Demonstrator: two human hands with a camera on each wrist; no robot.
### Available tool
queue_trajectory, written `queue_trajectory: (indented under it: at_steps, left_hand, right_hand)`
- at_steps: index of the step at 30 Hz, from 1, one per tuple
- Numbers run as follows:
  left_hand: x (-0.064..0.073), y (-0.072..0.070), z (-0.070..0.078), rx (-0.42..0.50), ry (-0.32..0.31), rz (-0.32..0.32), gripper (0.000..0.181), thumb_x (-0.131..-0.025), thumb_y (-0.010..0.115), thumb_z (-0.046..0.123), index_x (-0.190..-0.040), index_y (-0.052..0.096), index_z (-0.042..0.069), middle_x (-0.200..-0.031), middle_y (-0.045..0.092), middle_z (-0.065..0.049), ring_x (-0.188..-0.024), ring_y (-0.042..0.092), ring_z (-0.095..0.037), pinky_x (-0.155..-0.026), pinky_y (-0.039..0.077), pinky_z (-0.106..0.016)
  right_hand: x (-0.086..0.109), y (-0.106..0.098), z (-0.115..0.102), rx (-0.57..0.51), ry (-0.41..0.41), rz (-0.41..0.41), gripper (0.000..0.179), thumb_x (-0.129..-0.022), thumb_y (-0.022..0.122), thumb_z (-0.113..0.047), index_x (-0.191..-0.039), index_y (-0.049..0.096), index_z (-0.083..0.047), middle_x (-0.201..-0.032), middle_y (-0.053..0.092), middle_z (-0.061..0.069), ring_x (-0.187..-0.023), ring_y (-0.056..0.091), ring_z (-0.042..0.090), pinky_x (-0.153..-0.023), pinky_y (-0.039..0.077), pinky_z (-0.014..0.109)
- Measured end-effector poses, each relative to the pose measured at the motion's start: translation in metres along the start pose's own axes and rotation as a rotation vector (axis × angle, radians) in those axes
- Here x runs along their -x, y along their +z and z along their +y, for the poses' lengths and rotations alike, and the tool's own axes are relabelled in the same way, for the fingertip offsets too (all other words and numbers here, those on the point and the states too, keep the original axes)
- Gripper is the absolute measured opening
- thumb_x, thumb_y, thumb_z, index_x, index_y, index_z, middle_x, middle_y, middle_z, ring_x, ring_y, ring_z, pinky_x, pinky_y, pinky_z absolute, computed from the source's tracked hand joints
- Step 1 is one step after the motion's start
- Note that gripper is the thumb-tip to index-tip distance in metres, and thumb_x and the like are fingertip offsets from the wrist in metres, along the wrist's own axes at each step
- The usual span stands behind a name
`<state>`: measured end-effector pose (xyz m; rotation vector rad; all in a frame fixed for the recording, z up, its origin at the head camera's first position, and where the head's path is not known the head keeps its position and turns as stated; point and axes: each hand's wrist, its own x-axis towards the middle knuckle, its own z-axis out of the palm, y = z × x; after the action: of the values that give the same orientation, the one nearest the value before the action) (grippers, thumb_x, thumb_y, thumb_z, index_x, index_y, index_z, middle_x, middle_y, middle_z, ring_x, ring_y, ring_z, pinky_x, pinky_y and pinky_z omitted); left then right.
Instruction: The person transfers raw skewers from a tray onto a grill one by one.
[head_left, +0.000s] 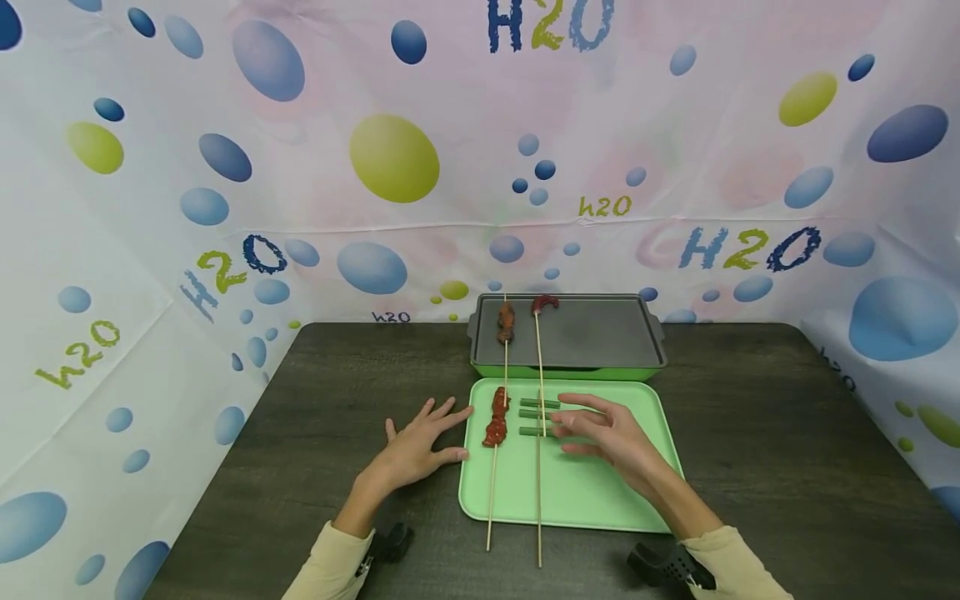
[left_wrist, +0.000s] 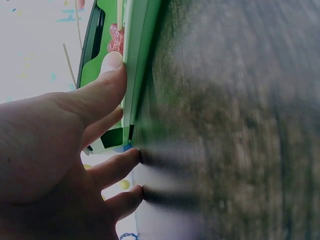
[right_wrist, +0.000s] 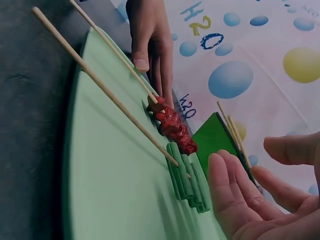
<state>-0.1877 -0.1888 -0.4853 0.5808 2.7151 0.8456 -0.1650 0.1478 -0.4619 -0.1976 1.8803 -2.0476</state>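
Note:
My left hand (head_left: 415,450) lies with fingers spread at the left edge of a light green tray (head_left: 600,500). Its thumb reaches the tray rim in the left wrist view, while other fingertips rest on the dark table. On the tray, close to this hand, is a skewer of red meat (head_left: 496,418). Beside it lies a skewer with several green stalk pieces (right_wrist: 182,175) threaded crosswise. Hovering over the tray's right part, my right hand (head_left: 611,437) has its fingers loosely extended, tips close to the green stalks. Nothing shows between its thumb and fingers (right_wrist: 227,185).
Behind the tray stands a grey griddle (head_left: 600,333) with a green base. Across it lie a brown meat skewer (head_left: 506,322) and a skewer with a curled dark red piece (head_left: 544,303), their sticks reaching over the tray. A printed cloth (head_left: 465,100) hangs behind the table (head_left: 337,375).

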Motion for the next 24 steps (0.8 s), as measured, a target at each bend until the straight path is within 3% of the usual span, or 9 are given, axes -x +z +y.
queue_trajectory:
  at_steps: [9, 24]
  left_hand:
    - [0.001, -0.001, 0.002, 0.008, 0.014, 0.003, 0.069, -0.094, 0.072, 0.04, -0.157, 0.046, 0.027, -0.167, 0.029, -0.011, -0.155, 0.012, -0.042, -0.099, -0.007, -0.088]
    - [0.0, -0.001, 0.001, 0.002, 0.005, -0.003, 0.069, -0.095, 0.071, 0.041, -0.157, 0.046, 0.028, -0.167, 0.028, -0.01, -0.156, 0.011, -0.04, -0.1, -0.008, -0.088]
  right_hand:
    - [0.039, -0.002, -0.005, 0.059, 0.048, -0.037, 0.063, -0.105, 0.063, -0.024, -0.156, 0.037, 0.003, -0.137, 0.06, 0.028, -0.117, 0.065, 0.036, -0.093, 0.057, 0.048]
    - [0.081, -0.002, 0.023, -0.088, 0.138, -0.155, 0.061, -0.108, 0.056, -0.017, -0.159, 0.028, 0.004, -0.137, 0.063, 0.02, -0.115, 0.068, 0.032, -0.09, 0.059, 0.046]
